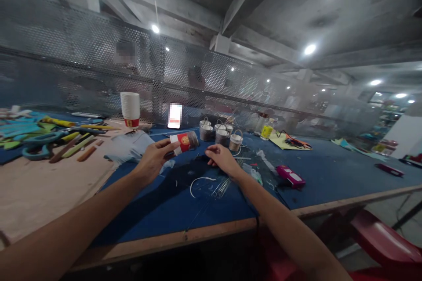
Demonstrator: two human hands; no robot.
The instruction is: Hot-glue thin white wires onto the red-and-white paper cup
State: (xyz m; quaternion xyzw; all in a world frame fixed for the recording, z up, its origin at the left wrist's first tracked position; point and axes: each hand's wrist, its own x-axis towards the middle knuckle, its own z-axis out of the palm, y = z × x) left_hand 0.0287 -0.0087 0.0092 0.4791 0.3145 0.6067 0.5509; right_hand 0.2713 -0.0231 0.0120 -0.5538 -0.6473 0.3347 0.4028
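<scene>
**Cup held sideways over the blue mat, other hand down at the wires**

The left hand [154,158] is curled round a red-and-white paper cup [184,142], thumb and fingers clasping its side. The cup lies tipped on its side in the air, its grey-wrapped end pointing right, just above the far middle of the blue mat [329,175]. The right hand [221,158] sits just beside it, apart from the cup, with its fingers bent down toward the mat. Whether they pinch anything cannot be told.

Near that hand, toward the front edge of the mat, lie a white wire loop [201,182] and some thin straight wires. Behind the hands, along the far edge, stands a cluster of small grey buckets with handles [221,134]. A stack of paper cups [130,109] and a lit phone [175,115] stand to the left of them. A pink tool [290,175] lies to the right of the right hand.

The work looks to be at a fitting step, with the cup presented and a wire being sought. Bringing wire to the cup would call for a fine fingertip grip on the right and a steady cup on the left.
</scene>
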